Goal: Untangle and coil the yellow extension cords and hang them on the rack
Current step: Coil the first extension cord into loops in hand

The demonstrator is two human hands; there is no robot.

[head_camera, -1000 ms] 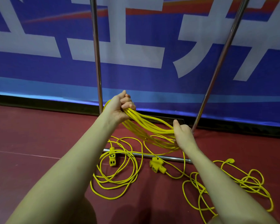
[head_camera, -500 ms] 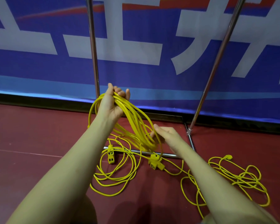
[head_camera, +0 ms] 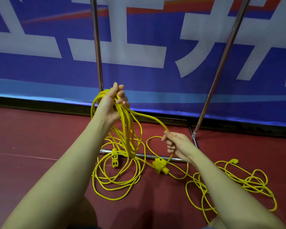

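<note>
From the head camera, the left hand (head_camera: 111, 103) is raised, its fingers curled round a bundle of coiled yellow cord loops (head_camera: 125, 129) that hang down from its palm. One free strand (head_camera: 149, 117) runs from that bundle down and to the right into the right hand (head_camera: 176, 143), which pinches it lower and nearer the floor; its long axis slopes between the two hands, so the right hand is the nearer to feed the next loop. Below lie loose loops (head_camera: 116, 177), a triple-outlet socket block (head_camera: 160, 165) and a second tangled pile (head_camera: 234, 184). The rack's base bar (head_camera: 144, 156) crosses beneath, its uprights (head_camera: 97, 47) behind.
</note>
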